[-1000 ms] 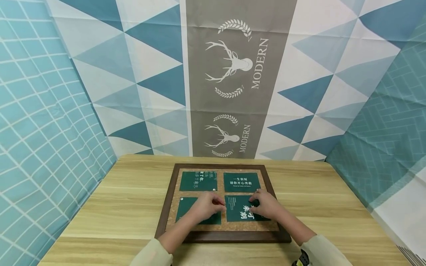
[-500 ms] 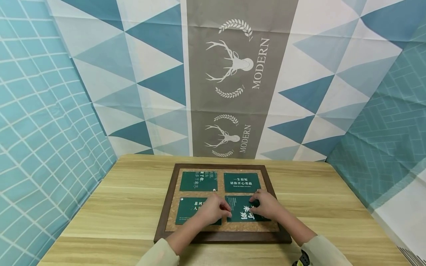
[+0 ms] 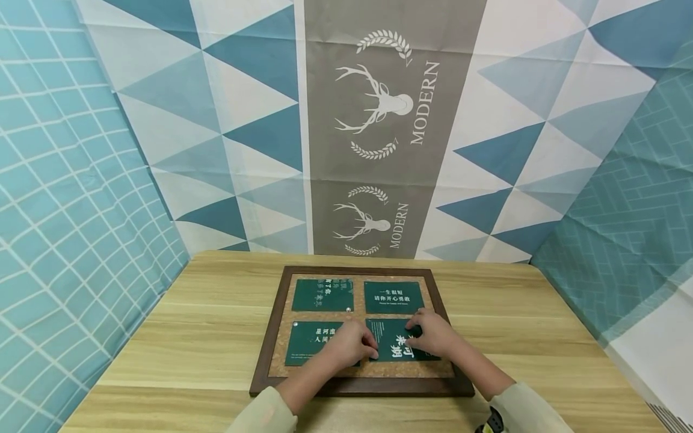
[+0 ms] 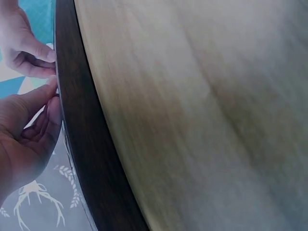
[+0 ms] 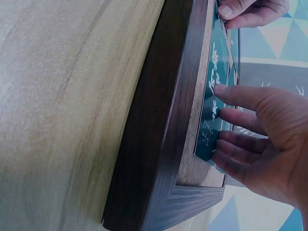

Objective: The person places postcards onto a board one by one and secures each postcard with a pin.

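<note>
A cork board in a dark wooden frame lies on the table, bearing several green cards with white print. My left hand is at the lower left corner of the lower right card, thumb and fingertip together. They pinch a tiny thing, probably a pushpin, mostly hidden by the fingers. In the right wrist view, my right hand rests its spread fingertips on that same card, holding it against the cork. The left hand partly covers the lower left card.
Silver pushpins show on the upper left card and at the lower left card's top corner. The upper right card lies above my right hand. Around the frame stretches the wooden table, with patterned cloth behind it.
My left hand has shifted right and slightly toward me, to the lower right card's corner, uncovering print on the lower left card. My right hand has stayed in place.
</note>
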`<state>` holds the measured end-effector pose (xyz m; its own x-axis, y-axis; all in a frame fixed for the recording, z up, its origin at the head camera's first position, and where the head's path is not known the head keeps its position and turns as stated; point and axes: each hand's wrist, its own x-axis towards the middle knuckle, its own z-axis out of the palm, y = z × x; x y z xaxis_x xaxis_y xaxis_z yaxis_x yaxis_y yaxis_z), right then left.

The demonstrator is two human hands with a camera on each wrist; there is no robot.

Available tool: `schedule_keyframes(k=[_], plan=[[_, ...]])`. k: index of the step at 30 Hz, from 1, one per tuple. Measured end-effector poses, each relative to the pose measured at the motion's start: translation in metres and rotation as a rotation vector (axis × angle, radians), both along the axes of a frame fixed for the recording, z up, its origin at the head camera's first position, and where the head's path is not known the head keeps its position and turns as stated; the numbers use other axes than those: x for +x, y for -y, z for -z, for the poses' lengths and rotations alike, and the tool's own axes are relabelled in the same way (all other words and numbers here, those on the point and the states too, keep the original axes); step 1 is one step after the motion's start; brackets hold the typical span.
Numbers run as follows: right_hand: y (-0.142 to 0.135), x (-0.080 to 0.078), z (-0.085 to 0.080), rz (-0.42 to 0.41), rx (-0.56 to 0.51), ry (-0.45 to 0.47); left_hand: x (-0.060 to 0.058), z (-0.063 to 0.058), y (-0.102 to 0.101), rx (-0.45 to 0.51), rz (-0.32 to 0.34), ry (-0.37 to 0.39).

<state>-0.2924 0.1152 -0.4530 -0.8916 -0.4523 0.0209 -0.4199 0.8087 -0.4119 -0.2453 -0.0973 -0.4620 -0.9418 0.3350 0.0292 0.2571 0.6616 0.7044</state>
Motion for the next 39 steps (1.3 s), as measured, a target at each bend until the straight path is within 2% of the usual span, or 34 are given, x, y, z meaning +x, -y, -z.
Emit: schedule_keyframes(k=[10, 24, 39], plan=[[-0.0005, 0.0, 0.0009, 0.0, 0.0, -0.003, 0.0013, -0.0023, -0.0007, -0.032, 0.004, -0.011], [0.0001, -0.0015, 0.0004, 0.004, 0.02, -0.004, 0.0, -0.0025, -0.0008, -0.107, 0.047, -0.054], [0.0006, -0.0012, -0.0028, 0.012, 0.025, 0.014, 0.001, -0.0095, -0.0048, -0.128, 0.058, 0.009]])
